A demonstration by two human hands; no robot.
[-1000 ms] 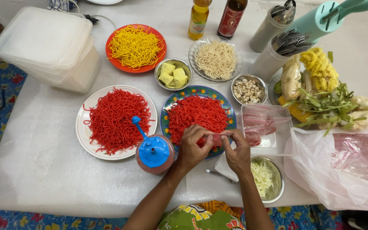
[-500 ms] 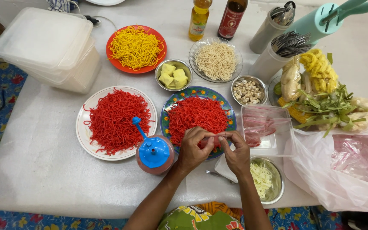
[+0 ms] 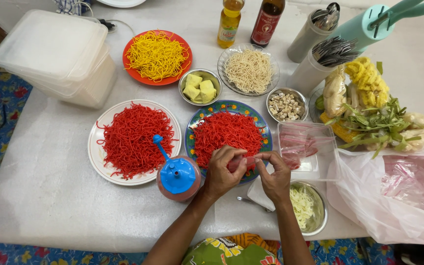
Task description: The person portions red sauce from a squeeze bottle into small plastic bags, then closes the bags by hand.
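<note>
- Over the near edge of a white-covered counter (image 3: 40,196), seen from the head camera, the left hand (image 3: 222,172) and right hand (image 3: 276,176) meet, both pinching a small pink-red stick (image 3: 245,162) between their fingertips, just above the near rim of a patterned plate of red noodles (image 3: 227,135).
- Just left of the left hand stands a squeeze bottle with a blue cap (image 3: 177,176), touching the rim of a white plate heaped with red noodles (image 3: 133,140).
- Beside the right hand lies a clear tray of pink-red sticks (image 3: 303,147); below it, a metal bowl of pale shreds (image 3: 307,208), with a plastic bag (image 3: 398,196) to the right.
- Farther back sit an orange plate of yellow noodles (image 3: 157,55), a bowl of yellow cubes (image 3: 199,88), a glass dish of pale noodles (image 3: 249,71), a bowl of brown cubes (image 3: 285,104) and two sauce bottles (image 3: 249,22).
- At far left rests a stack of clear lidded boxes (image 3: 55,54).
</note>
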